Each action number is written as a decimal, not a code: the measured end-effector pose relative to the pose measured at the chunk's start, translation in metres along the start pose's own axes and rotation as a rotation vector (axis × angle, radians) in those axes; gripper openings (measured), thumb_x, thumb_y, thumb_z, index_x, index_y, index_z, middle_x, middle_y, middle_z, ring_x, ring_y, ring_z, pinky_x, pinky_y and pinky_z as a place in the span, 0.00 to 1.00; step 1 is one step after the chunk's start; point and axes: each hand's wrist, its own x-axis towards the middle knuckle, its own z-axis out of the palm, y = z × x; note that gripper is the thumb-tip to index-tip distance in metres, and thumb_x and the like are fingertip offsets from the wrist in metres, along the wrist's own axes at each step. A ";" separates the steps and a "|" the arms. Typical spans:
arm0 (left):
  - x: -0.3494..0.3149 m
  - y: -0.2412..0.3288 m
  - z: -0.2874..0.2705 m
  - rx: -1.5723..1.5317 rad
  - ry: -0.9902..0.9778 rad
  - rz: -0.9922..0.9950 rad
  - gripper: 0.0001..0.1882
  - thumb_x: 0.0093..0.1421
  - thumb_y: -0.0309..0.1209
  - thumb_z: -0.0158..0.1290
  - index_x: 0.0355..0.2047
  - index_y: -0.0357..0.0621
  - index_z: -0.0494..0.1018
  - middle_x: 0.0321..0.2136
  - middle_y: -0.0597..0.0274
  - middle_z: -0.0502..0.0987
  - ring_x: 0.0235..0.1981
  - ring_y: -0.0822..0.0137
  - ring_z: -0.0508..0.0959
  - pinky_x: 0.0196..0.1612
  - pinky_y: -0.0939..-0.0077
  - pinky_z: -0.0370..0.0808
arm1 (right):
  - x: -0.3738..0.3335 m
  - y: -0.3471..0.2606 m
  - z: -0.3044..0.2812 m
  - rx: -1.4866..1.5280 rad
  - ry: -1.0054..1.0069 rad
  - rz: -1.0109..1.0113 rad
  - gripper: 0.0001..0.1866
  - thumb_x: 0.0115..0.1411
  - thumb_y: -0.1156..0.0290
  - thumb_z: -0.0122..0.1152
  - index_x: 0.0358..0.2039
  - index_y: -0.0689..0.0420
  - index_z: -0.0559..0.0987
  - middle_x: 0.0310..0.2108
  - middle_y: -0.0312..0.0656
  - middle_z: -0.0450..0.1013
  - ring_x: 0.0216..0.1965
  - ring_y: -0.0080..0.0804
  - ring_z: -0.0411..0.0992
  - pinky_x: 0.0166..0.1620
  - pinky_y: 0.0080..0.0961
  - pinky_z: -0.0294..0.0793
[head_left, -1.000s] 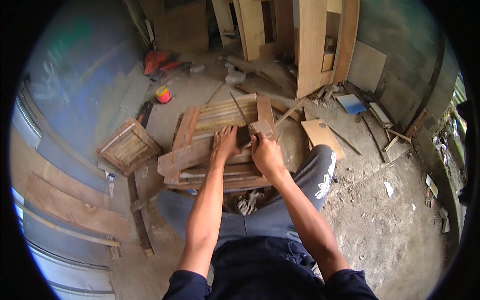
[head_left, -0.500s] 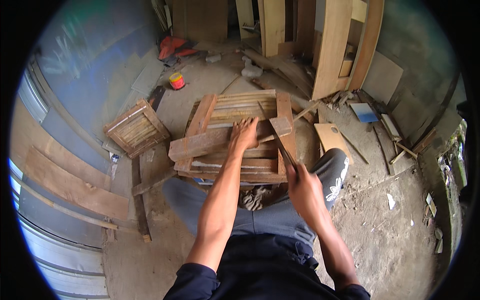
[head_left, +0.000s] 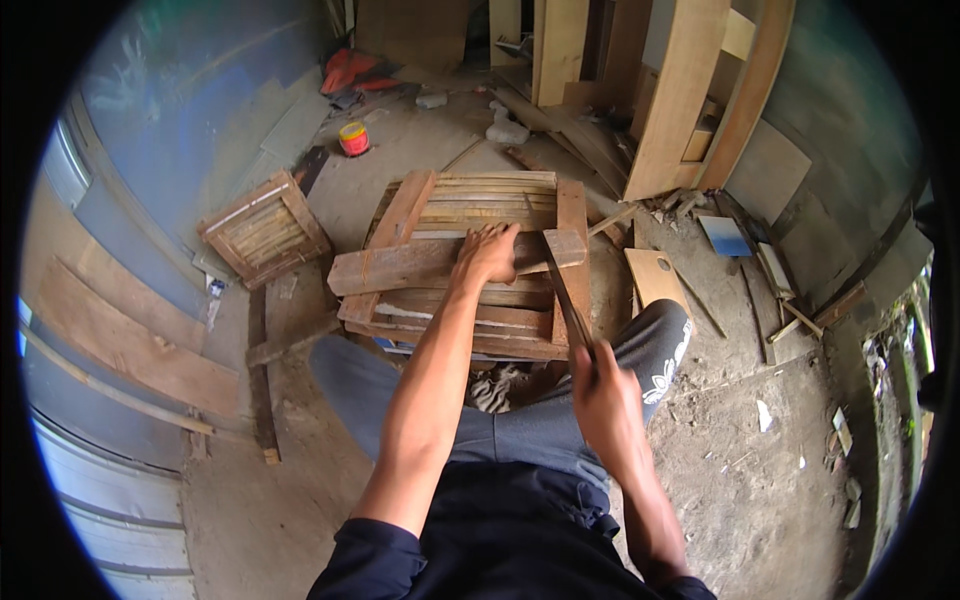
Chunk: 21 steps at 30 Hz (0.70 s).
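Note:
A short wooden beam (head_left: 400, 264) lies crosswise on a slatted wooden shutter frame (head_left: 480, 188) in front of my lap. My left hand (head_left: 487, 254) is wrapped over the middle of the beam, pressing it against the slats. To its right, my right hand (head_left: 608, 395) grips a handsaw, its handle mostly hidden in the fist. The saw's narrow dark blade (head_left: 566, 300) slants up and away, across the beam near its right end. How deep it sits in the wood is too small to tell.
Another slatted panel (head_left: 268, 230) leans at the left, near loose strips (head_left: 261, 370). A red and yellow tub (head_left: 353, 139) stands beyond. Tall boards (head_left: 680, 95) lean at the back right. A light board (head_left: 657, 278) lies near my right knee, with scraps around.
My right hand has moved slightly toward me, drawing the saw back across the beam. My left hand keeps its hold on the beam. The view has shifted slightly.

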 end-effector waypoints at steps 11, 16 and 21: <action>-0.001 -0.003 0.010 0.030 0.055 0.027 0.46 0.40 0.30 0.68 0.61 0.49 0.60 0.60 0.58 0.66 0.63 0.56 0.63 0.67 0.51 0.55 | 0.067 0.003 0.024 -0.056 0.047 -0.068 0.17 0.67 0.62 0.47 0.35 0.64 0.74 0.20 0.64 0.72 0.26 0.66 0.73 0.30 0.54 0.74; 0.003 -0.007 0.004 -0.006 -0.014 0.019 0.47 0.39 0.29 0.67 0.62 0.48 0.59 0.60 0.57 0.65 0.64 0.55 0.62 0.67 0.49 0.54 | 0.164 0.011 0.077 -0.070 0.061 0.045 0.20 0.66 0.59 0.47 0.29 0.64 0.77 0.23 0.64 0.73 0.30 0.64 0.74 0.37 0.51 0.75; 0.003 -0.005 0.002 0.022 -0.034 0.023 0.44 0.41 0.30 0.66 0.60 0.47 0.61 0.58 0.57 0.67 0.62 0.56 0.64 0.66 0.51 0.57 | 0.095 0.005 0.051 -0.083 0.120 -0.031 0.17 0.67 0.61 0.47 0.35 0.63 0.75 0.20 0.63 0.73 0.26 0.65 0.73 0.32 0.50 0.75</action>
